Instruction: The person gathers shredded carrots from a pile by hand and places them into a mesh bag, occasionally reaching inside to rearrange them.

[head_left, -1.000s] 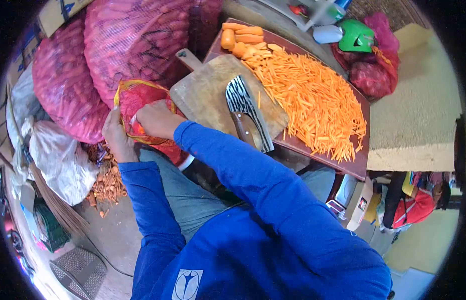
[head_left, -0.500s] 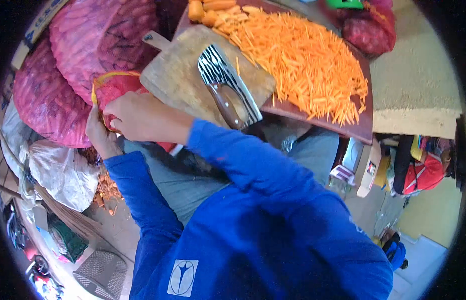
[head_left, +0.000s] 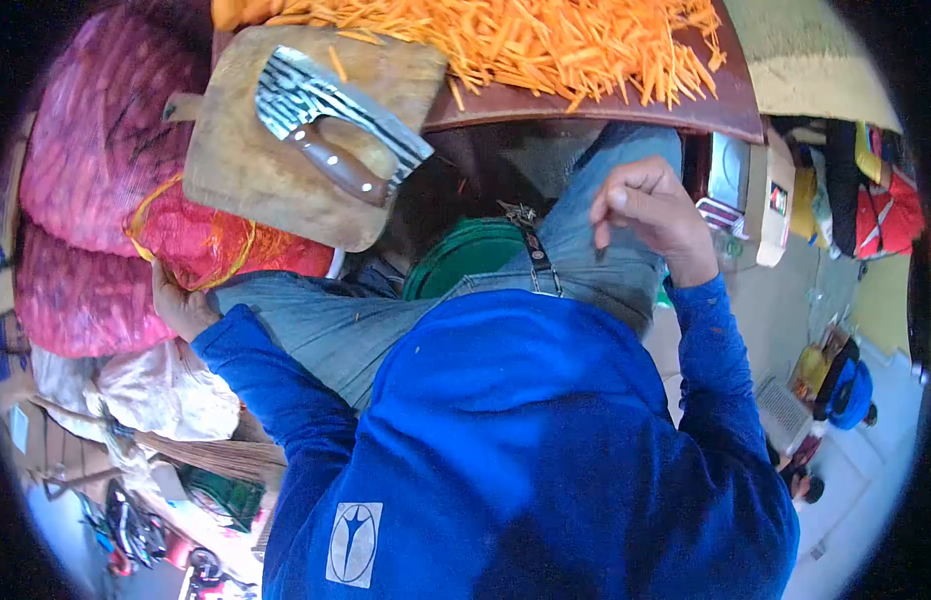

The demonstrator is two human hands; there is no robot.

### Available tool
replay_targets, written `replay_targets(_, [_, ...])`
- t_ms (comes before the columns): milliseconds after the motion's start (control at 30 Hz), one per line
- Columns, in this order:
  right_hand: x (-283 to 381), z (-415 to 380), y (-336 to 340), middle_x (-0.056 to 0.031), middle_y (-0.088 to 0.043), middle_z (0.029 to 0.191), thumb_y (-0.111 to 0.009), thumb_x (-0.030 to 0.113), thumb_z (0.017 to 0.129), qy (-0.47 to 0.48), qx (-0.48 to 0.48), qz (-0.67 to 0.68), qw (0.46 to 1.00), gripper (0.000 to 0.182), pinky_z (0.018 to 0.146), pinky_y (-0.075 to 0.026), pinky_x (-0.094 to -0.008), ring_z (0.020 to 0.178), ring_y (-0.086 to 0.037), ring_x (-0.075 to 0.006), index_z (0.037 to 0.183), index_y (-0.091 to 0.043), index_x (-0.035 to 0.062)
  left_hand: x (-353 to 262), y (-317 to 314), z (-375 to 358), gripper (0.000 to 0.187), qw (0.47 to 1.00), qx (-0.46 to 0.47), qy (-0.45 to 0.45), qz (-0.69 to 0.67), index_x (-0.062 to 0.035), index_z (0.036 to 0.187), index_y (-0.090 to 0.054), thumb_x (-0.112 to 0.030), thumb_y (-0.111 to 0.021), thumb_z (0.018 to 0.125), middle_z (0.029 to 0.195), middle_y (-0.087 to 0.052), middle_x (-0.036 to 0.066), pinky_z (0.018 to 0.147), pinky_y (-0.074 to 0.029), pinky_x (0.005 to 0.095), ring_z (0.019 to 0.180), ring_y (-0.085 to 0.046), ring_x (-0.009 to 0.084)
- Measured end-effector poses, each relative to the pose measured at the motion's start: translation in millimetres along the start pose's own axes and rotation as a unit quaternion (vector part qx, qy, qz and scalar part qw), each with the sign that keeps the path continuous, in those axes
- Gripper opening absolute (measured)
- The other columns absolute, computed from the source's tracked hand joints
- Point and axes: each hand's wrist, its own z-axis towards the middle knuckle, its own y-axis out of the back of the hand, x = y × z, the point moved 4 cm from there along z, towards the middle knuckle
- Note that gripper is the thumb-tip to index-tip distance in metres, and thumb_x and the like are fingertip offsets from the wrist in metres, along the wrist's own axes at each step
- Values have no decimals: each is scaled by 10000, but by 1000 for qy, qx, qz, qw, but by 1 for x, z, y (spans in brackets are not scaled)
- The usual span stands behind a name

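Note:
My left hand (head_left: 180, 300) grips the rim of a red mesh bag (head_left: 200, 240) with a yellow drawstring, at the left beside my thigh. Its thumb lies on the rim, and the other fingers are partly hidden. Over my right thigh, my right hand (head_left: 650, 215) hangs in the air, loosely curled with one finger pointing down and nothing visible in it. A cleaver (head_left: 335, 160) with a brown handle and striped blade lies flat on the wooden cutting board (head_left: 220, 110). Carrot sticks (head_left: 565, 45) are heaped behind the board on a dark red table (head_left: 625, 118).
Large pink mesh sacks (head_left: 95, 190) stand at the left. A green round tub (head_left: 460, 260) sits between my legs. A white sack (head_left: 175, 385) and a broom (head_left: 210, 450) are lower left. Colourful bundles (head_left: 890, 215) lie at the right.
My right hand has left the mesh bag and swung right, over my thigh. My left hand still holds the bag's rim. The view has shifted, bringing the green tub into sight.

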Motion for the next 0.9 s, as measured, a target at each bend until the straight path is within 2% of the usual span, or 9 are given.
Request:
replay_targets(33, [-20, -5, 18, -15, -540, 563, -639, 238, 936, -18, -25, 44, 999, 296, 564, -491, -265, 560, -584, -120, 864, -692, -44, 5, 4, 11, 362, 1000, 14, 3, 4, 53, 1253, -574, -214, -483, 1027, 1235, -621, 146, 999, -502, 400, 1131, -613, 242])
replay_targets(100, [-55, -8, 34, 11, -460, 534, -630, 239, 940, 7, -41, 116, 992, 293, 534, -451, -268, 527, -529, -112, 850, -682, -35, 30, 19, 29, 358, 964, -127, 221, -72, 32, 1248, -585, -233, -496, 1024, 1242, -628, 123, 992, -507, 420, 1127, -618, 251])
replay_targets(133, [-61, -8, 39, 37, -380, 505, -621, 240, 944, 30, -46, 178, 983, 292, 504, -412, -272, 494, -473, -103, 836, -672, -26, 31, 15, 30, 361, 962, -78, 240, -103, 7, 1256, -589, -254, -499, 1024, 1247, -631, 115, 980, -514, 441, 1126, -620, 259])
replay_targets(233, [-58, 0, 41, 36, -330, 505, -559, 253, 979, 96, -26, 221, 970, 332, 492, -332, -284, 495, -439, -136, 828, -651, -28, 23, 6, 26, 366, 958, -76, 271, -47, -8, 1263, -586, -272, -500, 1023, 1243, -633, 121, 968, -522, 456, 1126, -621, 259])
replay_targets(500, [-65, 12, 49, 31, -339, 532, -582, 230, 962, 86, 17, 291, 953, 272, 507, -367, -275, 531, -488, -145, 814, -631, 7, 33, 14, 31, 373, 961, -80, 263, -39, -16, 1260, -583, -291, -506, 1020, 1224, -641, 126, 935, -544, 458, 1093, -640, 270])
replay_targets(700, [-64, 15, 49, -11, -416, 530, -573, 217, 967, 85, 24, 248, 965, 282, 496, -372, -287, 560, -514, -172, 798, -618, -4, 45, 24, 37, 345, 957, -79, 270, -62, -15, 1227, -605, -273, -541, 1007, 1203, -649, 126, 902, -556, 430, 1054, -651, 252])
replay_targets(767, [-64, 8, 46, -68, -565, 602, -618, 231, 947, 4, -90, 201, 975, 274, 495, -422, -252, 590, -595, -171, 856, -650, -25, 45, 31, 32, 347, 991, 31, 130, 6, -8, 1221, -613, -265, -574, 991, 1211, -646, 120, 907, -550, 424, 1071, -645, 247])
replay_targets(833, [-55, 5, 47, -74, -616, 662, -640, 208, 931, 1, -65, 123, 990, 230, 508, -461, -249, 609, -622, -154, 900, -672, -18, 33, 8, 30, 378, 954, -120, 262, -86, -13, 1267, -597, -261, -587, 982, 1272, -619, 125, 977, -513, 452, 1145, -614, 259])
replay_targets(900, [-31, 6, 52, -79, -667, 723, -662, 184, 915, -16, -36, 54, 998, 199, 521, -500, -246, 628, -650, -136, 944, -694, -10, 37, 12, 30, 389, 950, -74, 266, -146, -2, 1268, -590, -262, -589, 979, 1271, -618, 136, 997, -502, 458, 1153, -610, 267])
